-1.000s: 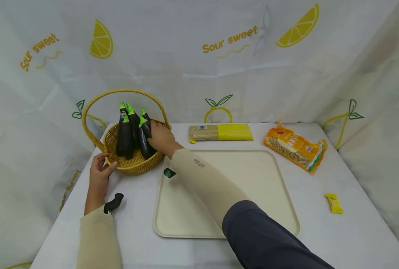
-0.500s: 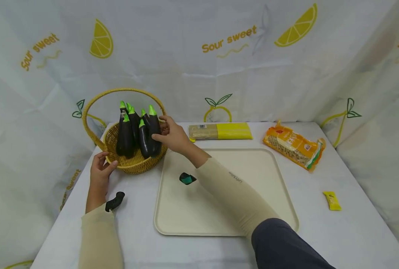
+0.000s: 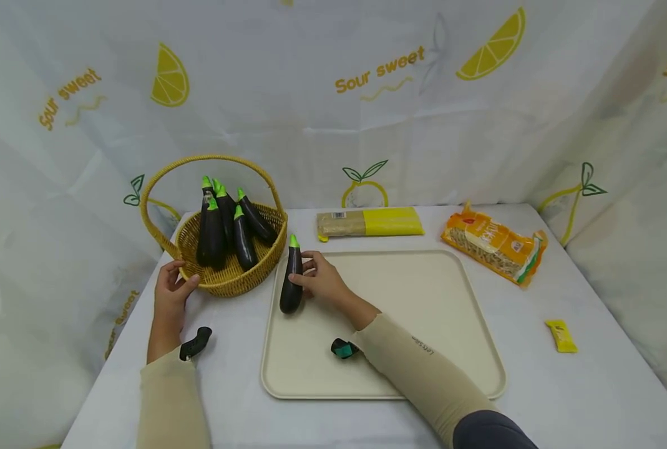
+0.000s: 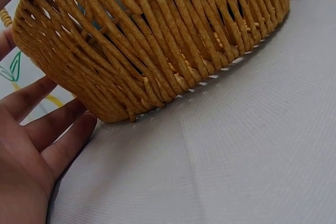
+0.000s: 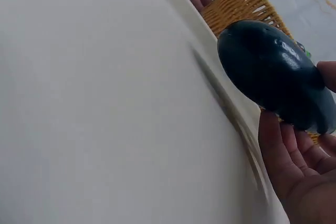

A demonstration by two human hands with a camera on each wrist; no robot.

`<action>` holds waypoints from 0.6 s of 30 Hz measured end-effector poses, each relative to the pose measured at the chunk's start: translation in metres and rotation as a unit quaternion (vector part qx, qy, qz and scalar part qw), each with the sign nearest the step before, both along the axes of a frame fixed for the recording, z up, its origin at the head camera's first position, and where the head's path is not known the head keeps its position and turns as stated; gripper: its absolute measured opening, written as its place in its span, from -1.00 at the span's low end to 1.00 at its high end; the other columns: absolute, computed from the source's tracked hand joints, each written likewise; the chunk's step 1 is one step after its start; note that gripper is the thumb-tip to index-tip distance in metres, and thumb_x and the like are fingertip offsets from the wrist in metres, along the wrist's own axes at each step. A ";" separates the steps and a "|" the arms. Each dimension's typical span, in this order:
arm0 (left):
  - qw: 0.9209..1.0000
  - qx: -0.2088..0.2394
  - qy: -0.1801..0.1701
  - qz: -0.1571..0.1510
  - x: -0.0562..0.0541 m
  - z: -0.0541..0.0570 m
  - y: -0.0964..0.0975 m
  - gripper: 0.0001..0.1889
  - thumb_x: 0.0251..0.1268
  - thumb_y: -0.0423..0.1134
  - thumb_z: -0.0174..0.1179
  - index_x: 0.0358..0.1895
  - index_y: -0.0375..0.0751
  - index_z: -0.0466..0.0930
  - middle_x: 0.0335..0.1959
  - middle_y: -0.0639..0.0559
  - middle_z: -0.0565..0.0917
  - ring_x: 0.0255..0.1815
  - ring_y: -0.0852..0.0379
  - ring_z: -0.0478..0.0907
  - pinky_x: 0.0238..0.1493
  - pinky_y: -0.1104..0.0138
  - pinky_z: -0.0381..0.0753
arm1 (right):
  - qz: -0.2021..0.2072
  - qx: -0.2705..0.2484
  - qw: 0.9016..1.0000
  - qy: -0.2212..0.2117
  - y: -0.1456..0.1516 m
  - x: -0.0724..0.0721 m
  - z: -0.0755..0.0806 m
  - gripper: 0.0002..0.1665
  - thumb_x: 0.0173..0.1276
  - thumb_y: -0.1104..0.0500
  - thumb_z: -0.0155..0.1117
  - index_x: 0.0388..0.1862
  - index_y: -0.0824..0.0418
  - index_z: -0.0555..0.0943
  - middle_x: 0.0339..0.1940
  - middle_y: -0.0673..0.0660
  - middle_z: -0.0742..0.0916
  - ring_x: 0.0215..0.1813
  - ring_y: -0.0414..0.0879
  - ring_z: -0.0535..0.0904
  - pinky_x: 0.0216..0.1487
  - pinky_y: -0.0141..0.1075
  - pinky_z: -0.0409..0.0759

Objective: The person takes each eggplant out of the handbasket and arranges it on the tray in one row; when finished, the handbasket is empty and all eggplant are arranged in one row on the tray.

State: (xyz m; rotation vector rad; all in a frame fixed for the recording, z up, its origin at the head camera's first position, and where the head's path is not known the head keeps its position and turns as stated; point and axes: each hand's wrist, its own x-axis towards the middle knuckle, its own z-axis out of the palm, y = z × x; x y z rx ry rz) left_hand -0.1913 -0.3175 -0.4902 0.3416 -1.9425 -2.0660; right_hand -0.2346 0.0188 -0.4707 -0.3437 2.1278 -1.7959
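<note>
My right hand grips an eggplant between thumb and fingers over the left part of the beige tray. Its green stem end points up and away. In the right wrist view the eggplant's dark, shiny round end hangs above the tray surface, with a shadow beneath. My left hand holds the near left side of the wicker basket, thumb and fingers at its rim; the left wrist view shows fingers against the woven wall. Several eggplants lean inside the basket, stems up.
A flat yellow-and-tan package lies behind the tray. At the back right is an orange bag, with a small yellow packet nearer on the right. White printed sheeting surrounds the table. The basket's tall handle arches upward.
My right hand took hold of an eggplant at the basket's right side, lifted it out, and moved it right and nearer, over the tray. My left hand stayed at the basket.
</note>
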 end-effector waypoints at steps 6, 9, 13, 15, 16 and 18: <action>1.000 -0.007 -0.002 -0.008 0.001 -0.001 0.001 -0.54 0.28 -0.38 0.28 0.15 0.03 0.32 0.50 -0.05 0.16 0.31 -0.02 0.26 0.22 0.38 0.36 | 0.011 0.066 0.998 0.001 -0.007 0.003 -0.010 -0.21 0.29 0.01 0.39 0.39 0.20 0.28 -0.06 0.16 0.60 -0.27 -0.04 0.64 -0.36 -0.21 0.64; 1.000 -0.010 0.002 -0.018 -0.001 -0.002 0.000 -0.52 0.29 -0.36 0.27 0.18 0.02 0.30 0.51 -0.06 0.14 0.32 -0.02 0.25 0.22 0.38 0.36 | 0.006 0.112 0.994 0.008 -0.008 0.001 -0.010 -0.19 0.28 -0.08 0.38 0.38 0.21 0.29 -0.09 0.13 0.61 -0.37 -0.06 0.65 -0.36 -0.23 0.63; 1.000 -0.010 0.006 -0.018 -0.001 -0.003 0.000 -0.52 0.28 -0.37 0.28 0.19 0.00 0.29 0.50 -0.06 0.14 0.32 -0.02 0.26 0.19 0.41 0.38 | 0.007 0.159 0.987 0.024 -0.009 0.000 -0.009 -0.16 0.27 -0.18 0.36 0.37 0.19 0.31 -0.13 0.08 0.62 -0.40 -0.11 0.66 -0.32 -0.25 0.60; 1.000 -0.008 0.008 -0.016 0.000 -0.002 0.000 -0.52 0.28 -0.38 0.27 0.18 -0.01 0.29 0.50 -0.07 0.15 0.30 -0.02 0.26 0.16 0.44 0.39 | 0.006 0.176 0.984 0.035 -0.009 -0.001 -0.005 -0.18 0.28 -0.20 0.34 0.36 0.18 0.31 -0.15 0.05 0.63 -0.40 -0.14 0.65 -0.31 -0.26 0.59; 1.000 -0.007 0.009 -0.015 0.000 -0.002 0.000 -0.52 0.28 -0.39 0.27 0.18 -0.01 0.29 0.49 -0.08 0.15 0.30 -0.01 0.27 0.14 0.45 0.40 | 0.005 0.183 0.982 0.046 -0.010 -0.002 0.000 -0.19 0.29 -0.19 0.33 0.36 0.18 0.32 -0.15 0.05 0.63 -0.40 -0.14 0.65 -0.31 -0.26 0.58; 1.000 -0.005 0.013 -0.013 0.001 0.000 -0.001 -0.53 0.29 -0.41 0.25 0.18 -0.01 0.30 0.49 -0.09 0.15 0.29 -0.02 0.27 0.11 0.46 0.41 | -0.001 0.200 0.976 0.080 -0.014 -0.006 0.013 -0.24 0.31 -0.17 0.31 0.34 0.18 0.35 -0.16 0.03 0.63 -0.38 -0.16 0.62 -0.30 -0.26 0.56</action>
